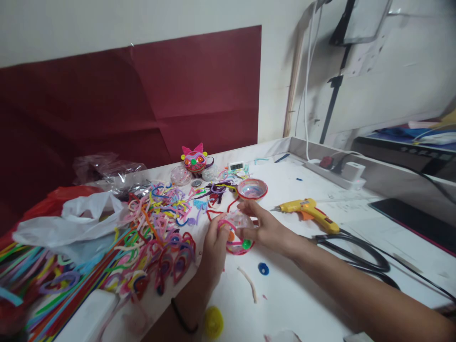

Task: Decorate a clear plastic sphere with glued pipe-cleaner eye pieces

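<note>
No text, label, brand or number can be read anywhere: the small white display (235, 165) at the back of the table (356, 247) shows only a blur (its digits are too small to tell).

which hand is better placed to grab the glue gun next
Right. The right hand sits on the clear ball on the side facing the yellow glue gun; the left hand is on the far side, by the pipe cleaners.

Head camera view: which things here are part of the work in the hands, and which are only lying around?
In hand:
- clear ball, held by left hand and right hand
- pipe cleaner pile beside them

Lying about:
- glue gun
- pink bowl
- power strip
- white bag
</note>
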`<action>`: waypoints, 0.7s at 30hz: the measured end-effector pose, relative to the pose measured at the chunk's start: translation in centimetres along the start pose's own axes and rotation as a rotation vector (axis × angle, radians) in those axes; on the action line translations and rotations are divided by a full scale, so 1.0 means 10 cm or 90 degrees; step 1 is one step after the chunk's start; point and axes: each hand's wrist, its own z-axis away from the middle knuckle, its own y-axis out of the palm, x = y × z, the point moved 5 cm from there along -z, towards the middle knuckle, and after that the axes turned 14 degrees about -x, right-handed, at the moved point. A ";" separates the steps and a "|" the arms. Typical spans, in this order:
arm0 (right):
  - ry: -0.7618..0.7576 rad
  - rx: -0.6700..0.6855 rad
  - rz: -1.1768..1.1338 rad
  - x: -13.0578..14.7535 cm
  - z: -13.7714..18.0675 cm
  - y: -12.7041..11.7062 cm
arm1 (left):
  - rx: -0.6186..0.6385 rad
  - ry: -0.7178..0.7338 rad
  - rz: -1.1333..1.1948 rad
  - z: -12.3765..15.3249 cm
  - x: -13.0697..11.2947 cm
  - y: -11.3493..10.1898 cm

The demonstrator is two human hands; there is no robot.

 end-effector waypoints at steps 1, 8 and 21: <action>0.008 0.004 -0.016 0.00 0.00 0.01 | 0.000 -0.002 -0.001 0.00 0.00 0.00; 0.093 0.015 -0.138 -0.05 0.02 0.02 | -0.002 -0.006 0.020 -0.03 0.05 -0.01; 0.143 0.035 -0.156 0.01 0.09 -0.01 | -0.029 -0.012 0.017 -0.03 0.05 -0.04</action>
